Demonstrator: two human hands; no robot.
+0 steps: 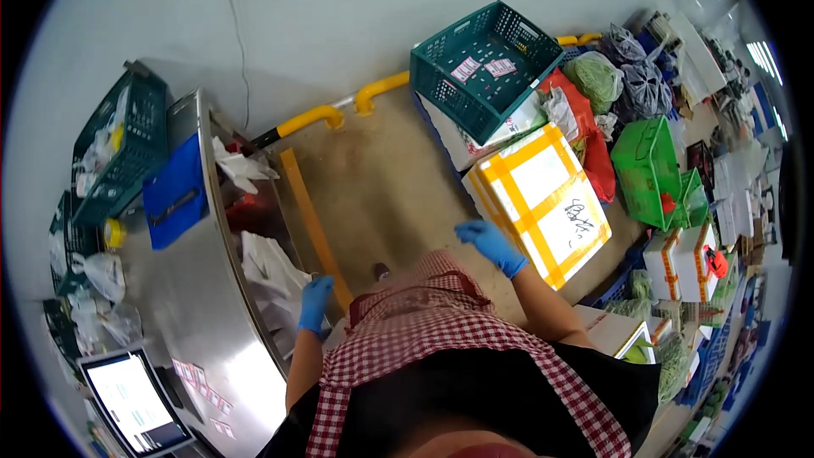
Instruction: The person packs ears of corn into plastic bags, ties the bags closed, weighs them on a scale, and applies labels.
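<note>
My left hand (pixel 315 304), in a blue glove, hangs beside the steel table's open side, near white plastic bags (pixel 264 265) under the tabletop. Its fingers are loose and partly foreshortened; nothing shows in them. My right hand (pixel 492 248), also blue-gloved, is held out over the floor with its fingers apart and nothing in them. Closest to it is a white foam box (pixel 543 203) with yellow tape and black handwriting; whether the hand touches its edge I cannot tell. Behind that box, a dark green crate (pixel 487 114) with printed labels inside rests on other boxes.
The steel table (pixel 182 305) at left carries a blue sheet (pixel 176 193), a monitor (pixel 136 403), labels (pixel 202 383) and green crates (pixel 127 144). A yellow rail (pixel 309 119) runs along the wall. At right are a bright green crate (pixel 646 171), bagged vegetables (pixel 595 80) and foam boxes (pixel 682 265).
</note>
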